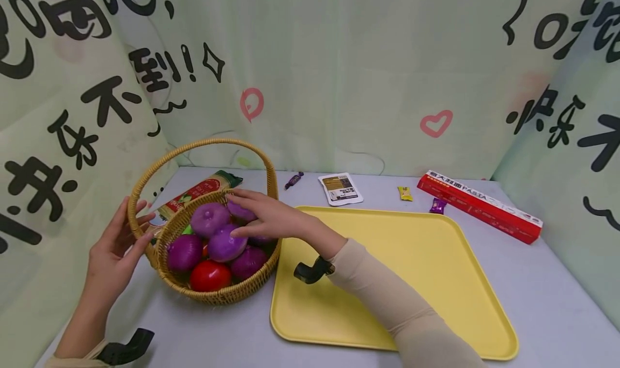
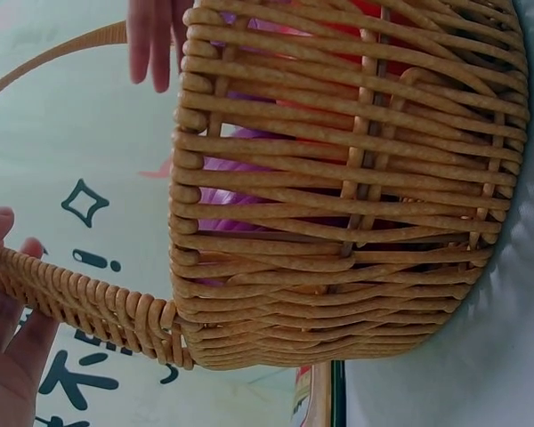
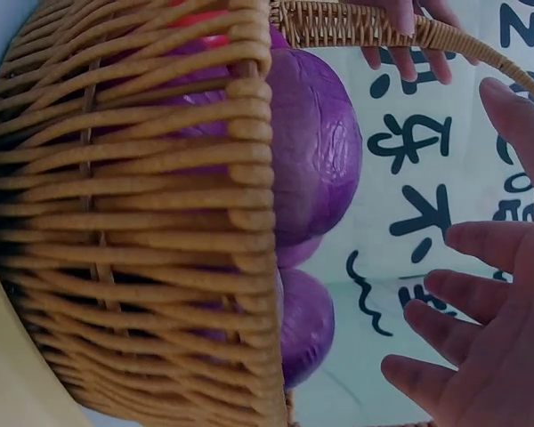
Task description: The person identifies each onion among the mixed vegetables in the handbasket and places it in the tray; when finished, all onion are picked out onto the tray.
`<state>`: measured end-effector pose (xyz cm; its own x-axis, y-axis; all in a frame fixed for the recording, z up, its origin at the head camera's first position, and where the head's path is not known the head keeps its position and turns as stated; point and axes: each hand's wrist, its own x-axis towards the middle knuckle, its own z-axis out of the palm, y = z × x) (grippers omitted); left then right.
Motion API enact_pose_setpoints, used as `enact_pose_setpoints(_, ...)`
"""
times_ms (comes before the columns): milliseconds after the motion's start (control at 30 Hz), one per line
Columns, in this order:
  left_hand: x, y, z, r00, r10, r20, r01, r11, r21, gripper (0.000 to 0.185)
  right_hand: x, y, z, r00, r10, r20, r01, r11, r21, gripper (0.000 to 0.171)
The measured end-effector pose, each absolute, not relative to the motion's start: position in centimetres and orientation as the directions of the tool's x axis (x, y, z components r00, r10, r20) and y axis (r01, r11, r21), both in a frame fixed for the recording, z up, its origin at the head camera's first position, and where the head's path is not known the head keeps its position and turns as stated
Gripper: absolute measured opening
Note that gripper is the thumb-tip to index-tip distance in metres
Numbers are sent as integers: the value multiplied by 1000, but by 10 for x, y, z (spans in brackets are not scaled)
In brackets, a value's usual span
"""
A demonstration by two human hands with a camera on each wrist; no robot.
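A wicker basket (image 1: pixel 220 299) stands at the left of the table, filled with several purple onions (image 1: pixel 185 252) and a red tomato (image 1: pixel 210 276). My left hand (image 1: pixel 112 252) grips the basket's arched handle (image 2: pixel 89 300) near its left base, with thumb on one side and fingers on the other. Over the onions at the basket's right side reaches my right hand (image 1: pixel 268 216). In the right wrist view its fingers (image 3: pixel 467 294) are spread and apart from the onions, holding nothing. A bit of something green shows among the onions, mostly hidden.
A yellow tray (image 1: pixel 387 282) lies right of the basket, under my right forearm. Behind are a red-green packet (image 1: pixel 194 196), a dark wrapped candy (image 1: pixel 294 180), a white pouch (image 1: pixel 340 189), a yellow candy (image 1: pixel 404 193), a purple candy (image 1: pixel 438 206) and a long red box (image 1: pixel 479 206).
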<state>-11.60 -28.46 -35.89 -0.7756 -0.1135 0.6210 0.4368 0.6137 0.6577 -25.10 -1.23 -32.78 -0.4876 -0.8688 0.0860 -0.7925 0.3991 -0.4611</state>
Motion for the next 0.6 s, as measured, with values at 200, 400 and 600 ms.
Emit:
enact_pose_setpoints(200, -116, -284, -359, -778, -109, 618, 436, 615, 657, 83, -248, -22, -332, -475, -879, 38, -796, 412, -444, 78)
enact_pose_setpoints(400, -116, -285, -358, -782, -111, 614, 430, 616, 660, 84, -245, -30, -344, -476, -879, -20, -783, 434, -445, 80)
enact_pose_setpoints(600, -115, -285, -358, -785, -114, 609, 423, 619, 661, 84, -242, -37, -353, -482, -874, -59, -764, 452, -460, 84)
